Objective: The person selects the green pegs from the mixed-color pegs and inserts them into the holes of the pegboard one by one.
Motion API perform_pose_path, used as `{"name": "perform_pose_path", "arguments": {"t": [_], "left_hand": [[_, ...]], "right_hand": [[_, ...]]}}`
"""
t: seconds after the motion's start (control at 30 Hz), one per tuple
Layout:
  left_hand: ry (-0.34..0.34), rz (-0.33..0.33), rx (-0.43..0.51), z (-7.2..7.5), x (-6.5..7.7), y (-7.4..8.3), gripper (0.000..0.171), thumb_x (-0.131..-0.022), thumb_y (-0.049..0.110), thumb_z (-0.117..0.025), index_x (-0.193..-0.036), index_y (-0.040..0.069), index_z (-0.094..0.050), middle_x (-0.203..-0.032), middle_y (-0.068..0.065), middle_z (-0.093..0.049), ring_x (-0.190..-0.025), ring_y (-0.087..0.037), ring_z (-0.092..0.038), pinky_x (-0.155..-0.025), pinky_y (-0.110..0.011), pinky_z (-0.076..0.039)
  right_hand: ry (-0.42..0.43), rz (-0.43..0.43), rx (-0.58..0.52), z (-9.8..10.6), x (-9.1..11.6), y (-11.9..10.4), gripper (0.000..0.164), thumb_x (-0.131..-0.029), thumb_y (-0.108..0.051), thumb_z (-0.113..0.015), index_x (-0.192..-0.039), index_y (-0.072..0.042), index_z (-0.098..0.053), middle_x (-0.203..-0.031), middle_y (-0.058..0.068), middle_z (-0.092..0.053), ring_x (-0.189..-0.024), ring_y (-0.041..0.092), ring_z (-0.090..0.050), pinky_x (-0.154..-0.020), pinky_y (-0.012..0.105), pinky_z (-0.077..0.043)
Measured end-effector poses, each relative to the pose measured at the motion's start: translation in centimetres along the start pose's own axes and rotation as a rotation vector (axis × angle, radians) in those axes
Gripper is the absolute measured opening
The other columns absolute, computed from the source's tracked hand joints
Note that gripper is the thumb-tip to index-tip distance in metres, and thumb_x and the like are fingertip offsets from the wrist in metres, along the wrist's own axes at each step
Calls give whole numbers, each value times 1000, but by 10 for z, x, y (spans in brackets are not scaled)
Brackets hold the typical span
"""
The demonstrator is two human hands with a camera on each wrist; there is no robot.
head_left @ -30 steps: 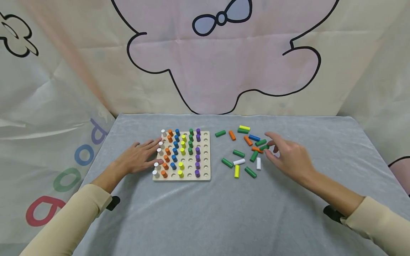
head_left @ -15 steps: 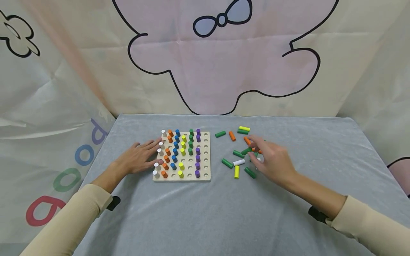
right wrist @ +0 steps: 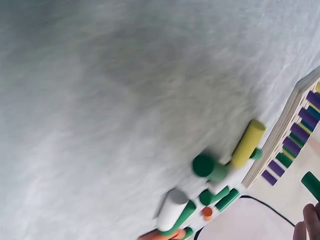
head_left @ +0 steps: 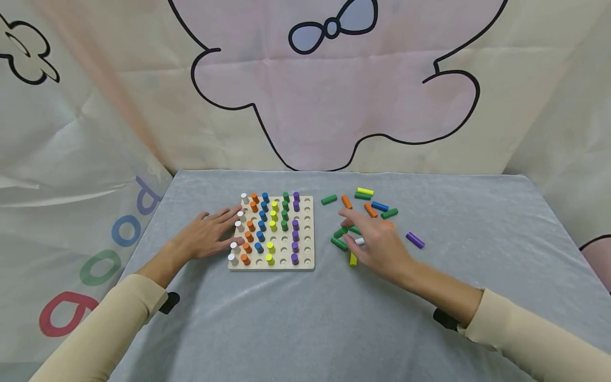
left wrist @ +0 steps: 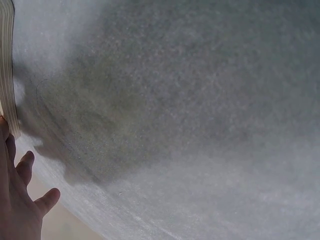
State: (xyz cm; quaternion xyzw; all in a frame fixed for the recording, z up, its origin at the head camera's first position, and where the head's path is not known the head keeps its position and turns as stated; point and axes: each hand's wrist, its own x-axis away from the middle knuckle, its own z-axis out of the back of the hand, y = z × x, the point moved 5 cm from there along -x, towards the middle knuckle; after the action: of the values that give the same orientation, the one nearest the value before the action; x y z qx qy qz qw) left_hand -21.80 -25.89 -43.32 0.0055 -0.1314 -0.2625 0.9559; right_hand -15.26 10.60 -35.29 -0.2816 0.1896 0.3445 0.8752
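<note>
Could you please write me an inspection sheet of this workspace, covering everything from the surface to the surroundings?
Surface: grey cloth, lightly creased.
Job's things: pegboard with upright pegs in six colour columns, some gaps; its far-right column of holes is unfilled. Loose pegs in mixed colours lie to its right, one purple peg apart from the rest.
Clutter: nothing seen beyond those pegs.
Hands: left hand rests against the board's left edge; right hand pinches a green peg over the loose ones.
Cables: nothing seen.
Surroundings: backdrop printed with black outlines.
</note>
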Motion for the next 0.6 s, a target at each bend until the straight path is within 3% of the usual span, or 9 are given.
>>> {"name": "perform_pose_path", "arguments": {"t": [0.23, 0.6], "left_hand": [[-5, 4, 7, -1, 0, -1, 82, -98, 63, -43, -159, 11, -24, -165, -10, -17, -148, -38, -23, -108, -70, -25], [-3, -6, 4, 1, 0, 0, 80, -99, 61, -44, -158, 10, -27, -165, -10, -17, -148, -38, -24, -108, -70, -25]], "right_hand": [[-38, 4, -49, -12, -10, -13, 51, -84, -4, -77, -131, -5, -57, -100, 6, -74, -86, 20, -69, -75, 35, -57], [-79, 38, -86, -35, -13, -23, 59, -82, 0, -78, -136, -5, -53, -100, 4, -74, -90, 19, -69, -80, 36, -57]]}}
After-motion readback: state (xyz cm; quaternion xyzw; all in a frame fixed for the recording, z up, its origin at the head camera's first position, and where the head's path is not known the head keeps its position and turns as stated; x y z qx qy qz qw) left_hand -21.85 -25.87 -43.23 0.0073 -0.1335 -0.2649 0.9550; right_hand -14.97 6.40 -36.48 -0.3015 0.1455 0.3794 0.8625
